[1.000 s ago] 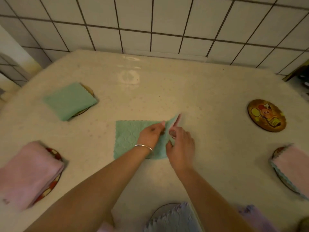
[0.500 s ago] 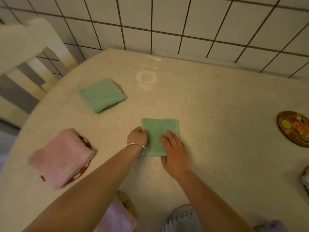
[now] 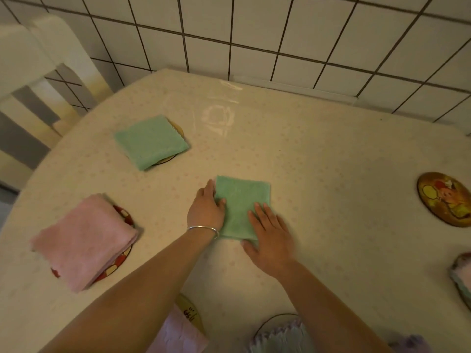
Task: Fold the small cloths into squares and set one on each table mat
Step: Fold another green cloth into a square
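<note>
A green cloth (image 3: 240, 202), folded into a small rectangle, lies flat in the middle of the table. My left hand (image 3: 206, 207) rests at its left edge with the thumb on the cloth. My right hand (image 3: 272, 231) lies flat on its lower right corner, fingers straight. A round mat with a cartoon picture (image 3: 444, 198) sits bare at the right. Another folded green cloth (image 3: 150, 141) covers a mat at the back left. A folded pink cloth (image 3: 85, 238) covers a red-rimmed mat (image 3: 122, 258) at the left.
The table (image 3: 331, 154) stands against a white tiled wall (image 3: 254, 34). A white chair (image 3: 33, 72) is at the far left. Near the front edge lie a pale pink cloth on a mat (image 3: 183, 329) and a lilac cloth (image 3: 283, 337). Another covered mat (image 3: 462, 276) is at the right edge.
The green cloth went from a wide half-folded sheet to a small folded rectangle. Both hands came down from pinching its raised edge to lying on it. The view turned left.
</note>
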